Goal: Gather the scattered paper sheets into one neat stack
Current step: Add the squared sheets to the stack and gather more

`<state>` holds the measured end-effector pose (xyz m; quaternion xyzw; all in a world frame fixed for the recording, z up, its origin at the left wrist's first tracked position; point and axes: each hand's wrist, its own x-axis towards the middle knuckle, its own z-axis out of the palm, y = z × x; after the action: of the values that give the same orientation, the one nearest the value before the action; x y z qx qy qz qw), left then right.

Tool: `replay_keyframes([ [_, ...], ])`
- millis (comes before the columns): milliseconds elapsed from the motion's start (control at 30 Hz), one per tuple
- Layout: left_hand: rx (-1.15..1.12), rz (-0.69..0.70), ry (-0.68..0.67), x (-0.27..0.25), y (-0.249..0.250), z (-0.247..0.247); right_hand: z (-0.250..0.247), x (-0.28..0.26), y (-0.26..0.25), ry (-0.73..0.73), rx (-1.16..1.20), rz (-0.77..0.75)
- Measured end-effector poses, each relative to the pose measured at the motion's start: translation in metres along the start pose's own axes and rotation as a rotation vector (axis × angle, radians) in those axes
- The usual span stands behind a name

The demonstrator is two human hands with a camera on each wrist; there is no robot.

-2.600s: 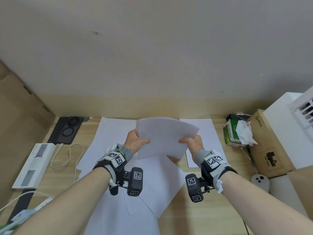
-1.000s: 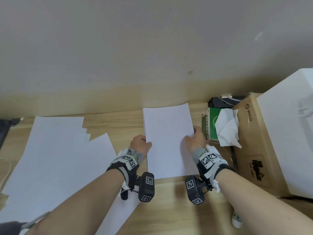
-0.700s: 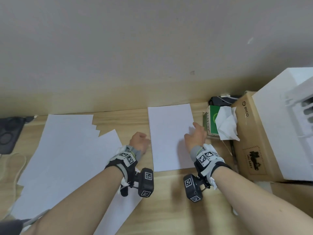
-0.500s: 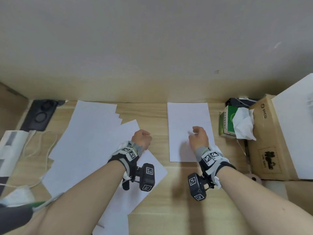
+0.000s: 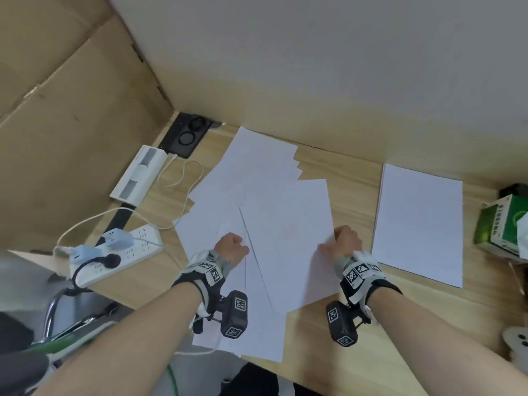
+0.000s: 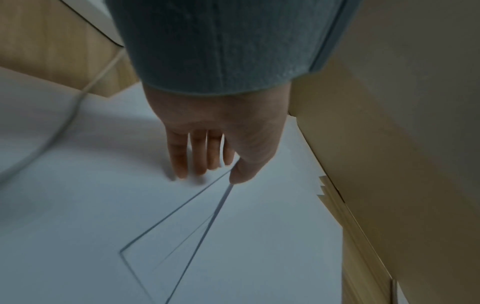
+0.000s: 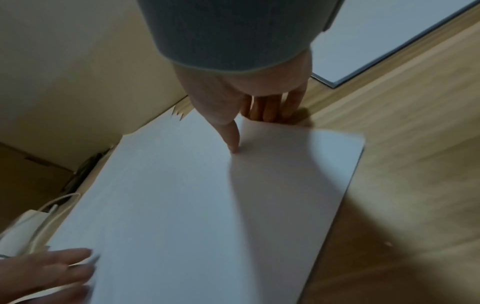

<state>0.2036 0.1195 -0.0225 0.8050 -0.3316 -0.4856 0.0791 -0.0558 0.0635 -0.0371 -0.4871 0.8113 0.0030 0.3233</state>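
Wooden surface (image 5: 357,347), beige wall (image 5: 314,67); scattered sheets (image 5: 257,195) under relaxed left grip (image 5: 230,248); right grip (image 5: 344,242) pinched top sheet (image 7: 207,205).

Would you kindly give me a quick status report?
Left hand open on scattered sheets. Right hand pinching top sheet edge. Neat stack waits right. Nothing blocking.

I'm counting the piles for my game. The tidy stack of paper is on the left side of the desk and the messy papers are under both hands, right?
Not quite. In the head view the tidy stack lies on the right side of the desk, past the right hand. The messy papers are under both hands, with the left hand resting on them too.
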Motion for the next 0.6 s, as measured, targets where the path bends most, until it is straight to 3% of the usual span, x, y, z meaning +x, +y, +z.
replay_keyframes([
  [100,0.026,0.061,-0.023,-0.002,-0.011,0.003,-0.008,-0.006,0.016,-0.161,0.001,-0.014],
  [167,0.064,0.096,-0.039,-0.001,-0.011,0.004,-0.011,-0.007,0.027,-0.171,0.049,0.009],
  [333,0.176,0.129,-0.045,0.011,-0.001,0.007,-0.006,-0.009,0.053,-0.08,0.155,0.002],
  [533,0.114,0.264,0.15,0.019,0.003,0.014,-0.007,-0.017,0.067,0.059,0.254,-0.024],
  [600,0.099,0.291,0.119,0.017,0.011,0.017,-0.012,-0.019,0.069,0.109,0.283,-0.014],
])
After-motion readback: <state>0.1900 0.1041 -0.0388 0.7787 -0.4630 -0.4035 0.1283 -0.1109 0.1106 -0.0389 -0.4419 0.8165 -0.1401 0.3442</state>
